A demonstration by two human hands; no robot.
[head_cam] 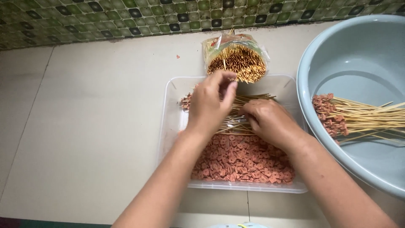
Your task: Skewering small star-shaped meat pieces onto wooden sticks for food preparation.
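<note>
A large pale blue basin sits on the beige tiled worktop. Inside the basin, toward its left wall, lies a bundle of loaded skewers, reddish pieces at their left ends. Behind the basin and the worktop runs a wall of small green mosaic tiles.

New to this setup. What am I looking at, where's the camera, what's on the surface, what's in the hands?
There is no machine here: a person works with two bare hands. The single picture comes from a camera worn on their head, looking down. On the pale counter sits a clear plastic tray holding small reddish slices and thin wooden skewers. Behind it lies an open bag of skewers. On the right, a grey-blue basin holds loaded skewers. The left hand is raised over the tray with fingers pinched; the right hand rests on the skewers. What either one grips is too small to tell.
</note>
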